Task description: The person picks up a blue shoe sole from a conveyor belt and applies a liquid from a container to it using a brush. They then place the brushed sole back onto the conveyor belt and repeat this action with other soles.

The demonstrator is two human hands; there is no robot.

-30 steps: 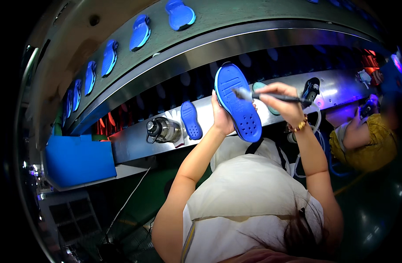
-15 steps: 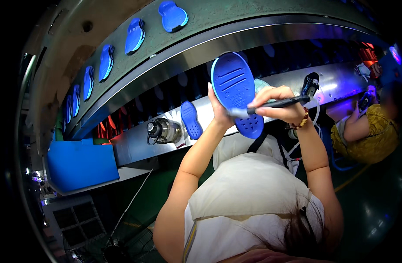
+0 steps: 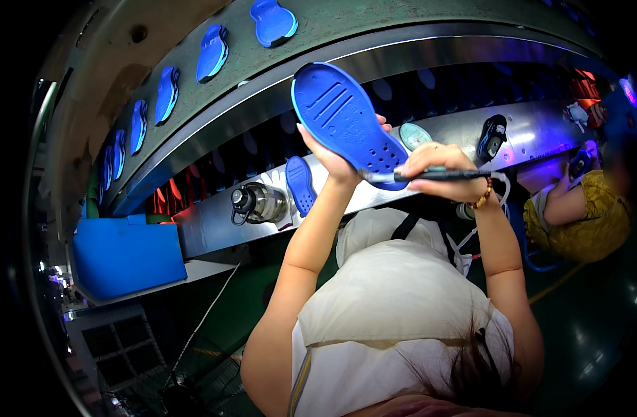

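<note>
left hand point(image 3: 332, 158) grips blue sole point(image 3: 330, 104); right hand point(image 3: 449, 163) pinches black brush point(image 3: 457, 174) at the perforated end point(image 3: 386, 154); central marking point(image 3: 355, 127), possibly lettering, is too small to read

Bare hands, left point(image 3: 336, 163) and right point(image 3: 449, 170). We see the forearms point(image 3: 303, 233) uncovered to past the elbows. On the right wrist we note a bracelet point(image 3: 482, 194) of small round beads, brown to golden. Torso front: a creased cream panel point(image 3: 388, 292), apron-like, its edge nearly straight; below it in view, a white top point(image 3: 374, 368) with a narrow grey-and-yellow strip point(image 3: 301, 382) down the left side. Black strap point(image 3: 404, 226) over pale cloth point(image 3: 364, 233) at the lap. Loose strands of long hair point(image 3: 475, 375) lie on the right. Pinkish fabric point(image 3: 429, 405) at the lower rim, blurred.
</note>
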